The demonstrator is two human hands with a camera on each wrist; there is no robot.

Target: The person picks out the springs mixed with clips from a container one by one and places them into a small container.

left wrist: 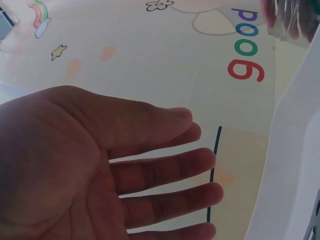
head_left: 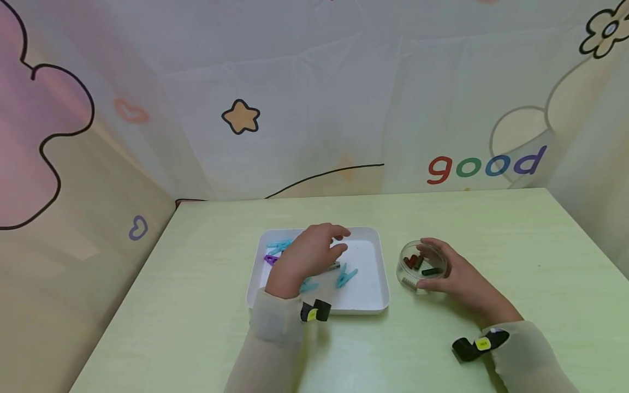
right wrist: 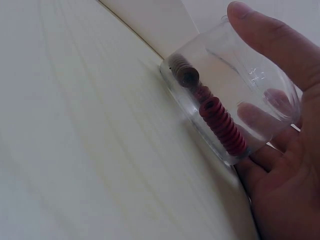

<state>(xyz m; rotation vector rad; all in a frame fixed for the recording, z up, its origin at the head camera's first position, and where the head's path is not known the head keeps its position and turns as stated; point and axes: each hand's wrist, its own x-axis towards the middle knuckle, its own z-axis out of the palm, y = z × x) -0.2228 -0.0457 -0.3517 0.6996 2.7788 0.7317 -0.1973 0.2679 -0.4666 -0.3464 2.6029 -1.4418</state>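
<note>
My right hand (head_left: 457,273) grips a clear round jar (head_left: 409,277) from its right side, fingers and thumb curved around the wall. Inside the jar lie several small coil springs, among them a red spring (right wrist: 224,127) and a dark green one (head_left: 432,271). Over the white tray (head_left: 368,295) hovers my left hand (head_left: 312,251), its fingers loosely extended; the left wrist view shows nothing held in it. Blue clothespins, such as the clothespin (head_left: 346,277), lie in the tray beside and beneath that hand. A purple clothespin (head_left: 271,259) sits at the tray's left. The hand hides part of the tray's contents.
Tray and jar stand on a pale green tabletop (head_left: 172,327), the jar just right of the tray. A printed curtain (head_left: 314,136) with a star and the word "good" hangs along the table's back edge.
</note>
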